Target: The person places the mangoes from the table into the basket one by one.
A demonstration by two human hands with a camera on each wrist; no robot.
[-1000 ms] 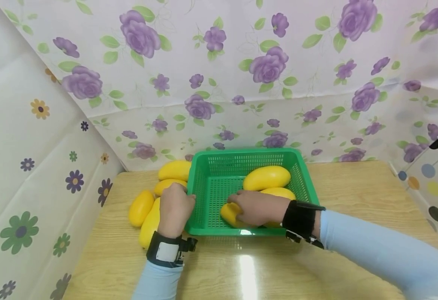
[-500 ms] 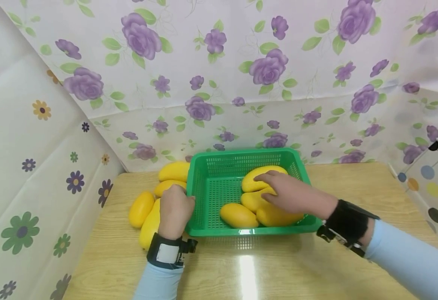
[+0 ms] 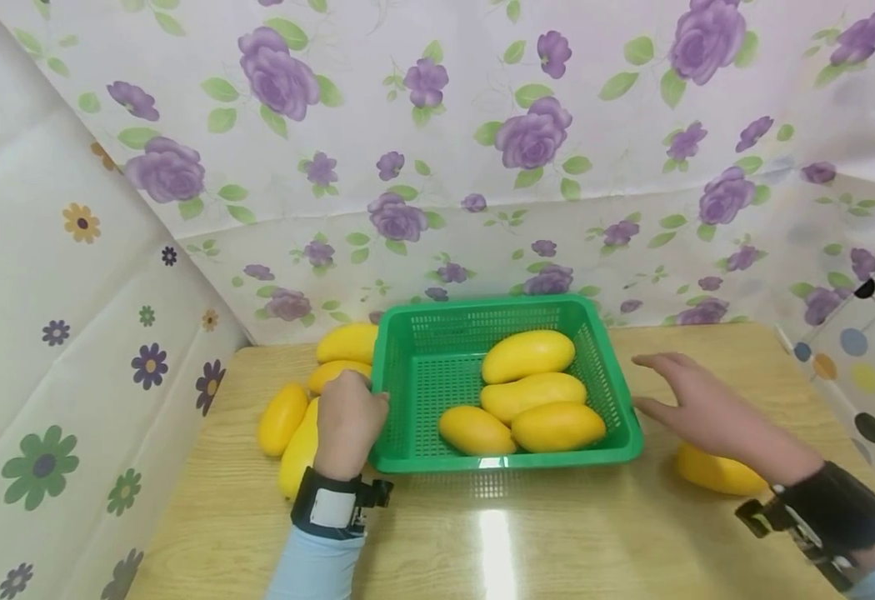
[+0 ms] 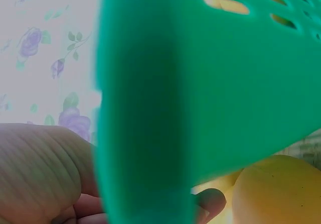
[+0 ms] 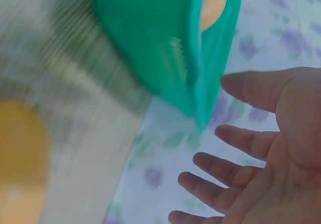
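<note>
A green plastic basket [image 3: 508, 464] stands on the table with several yellow mangoes [image 3: 527, 356] in its right part. My left hand [image 3: 349, 425] grips its left rim; in the left wrist view the basket edge [image 4: 145, 103] passes between the palm and the fingertips. To the right of the basket, my right hand [image 3: 722, 421] hangs in the air with its fingers spread, holding nothing. Partly hidden under it lies one mango [image 3: 717, 472] on the table. That mango [image 5: 22, 169] shows at the left edge of the right wrist view, apart from the open palm [image 5: 296, 153].
More mangoes [image 3: 283, 418] lie left of the basket, some partly covered by my left hand and the rim. A flowered sheet [image 3: 422, 167] rises behind the wooden table [image 3: 437, 542]. Other patterned sheets hang at the left and right sides.
The right hand has let go of a mango inside the basket, lifted out and swung right over the table, uncovering the mangoes there. The left hand keeps its grip on the rim.
</note>
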